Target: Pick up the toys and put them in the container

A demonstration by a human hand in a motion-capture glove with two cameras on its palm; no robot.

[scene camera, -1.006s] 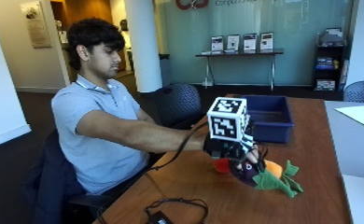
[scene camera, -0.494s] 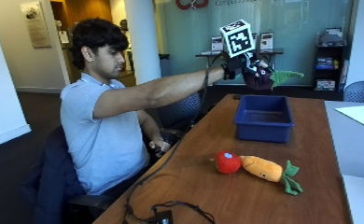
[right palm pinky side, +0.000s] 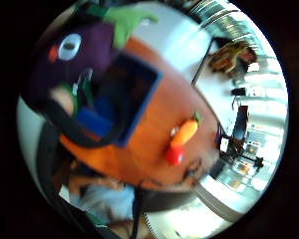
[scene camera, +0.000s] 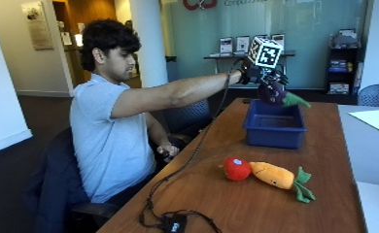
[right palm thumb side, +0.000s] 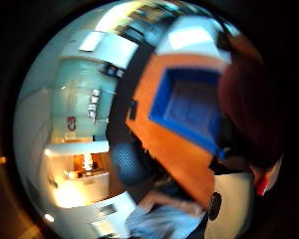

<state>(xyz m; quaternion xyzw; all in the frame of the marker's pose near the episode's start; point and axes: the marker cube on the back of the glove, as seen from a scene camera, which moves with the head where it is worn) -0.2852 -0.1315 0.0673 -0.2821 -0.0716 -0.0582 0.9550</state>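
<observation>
1. Outside view: a seated person stretches the gloved right hand [scene camera: 262, 75] out over the wooden table [scene camera: 241, 204]. Its fingers are curled round a purple eggplant plush toy [scene camera: 275, 93], which hangs in the air just above the blue container [scene camera: 274, 127], near the bin's 12 o'clock rim, not touching it. The toy's green leaf end points toward 3 o'clock.
2. Same view: an orange carrot plush [scene camera: 275, 175] with green leaves and a red tomato plush [scene camera: 237, 168] lie on the table, touching each other, at 6 o'clock from the container and apart from it. The tomato sits at 9 o'clock of the carrot.
3. Same view: the bare left hand [scene camera: 168, 151] rests low by the person's lap at the table's edge. A white sheet of paper [scene camera: 378, 120] lies on the neighbouring table at 3 o'clock of the bin.
4. Little finger side palm view: the eggplant toy [right palm pinky side: 70, 59] sits close against the palm, white eye and green leaf showing. The container [right palm pinky side: 124, 99] is beneath it; carrot [right palm pinky side: 184, 133] and tomato [right palm pinky side: 174, 156] lie together further along the table [right palm pinky side: 154, 129].
5. Thumb side palm view: the open container [right palm thumb side: 189, 109] sits on the table [right palm thumb side: 164, 149] below the hand; a dark purple-red bulk, apparently the toy [right palm thumb side: 246, 109], lies close to the palm beside it. Grip not readable here.
</observation>
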